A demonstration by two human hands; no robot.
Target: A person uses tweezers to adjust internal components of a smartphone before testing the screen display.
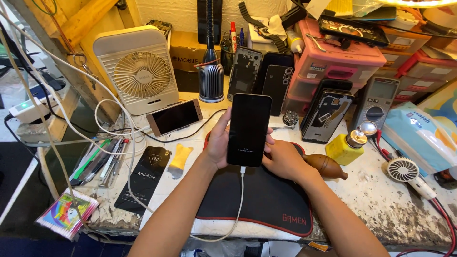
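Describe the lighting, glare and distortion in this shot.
Head view: a bright lamp at the top right edge is blown out; the dark phone in the left hand shows almost no glare; wide-angle lens bends the wooden post and cables at left; focus is sharp throughout, with soft shadows.

Scene bright and evenly lit. Strong overexposed glare from a lamp (pixel 419 2) at upper right edge of frame. Shadows soft, short (falling under the forearms, lower centre). Wide-angle bowing at left and right edges. Focus sharp centrally; corners slightly soft.
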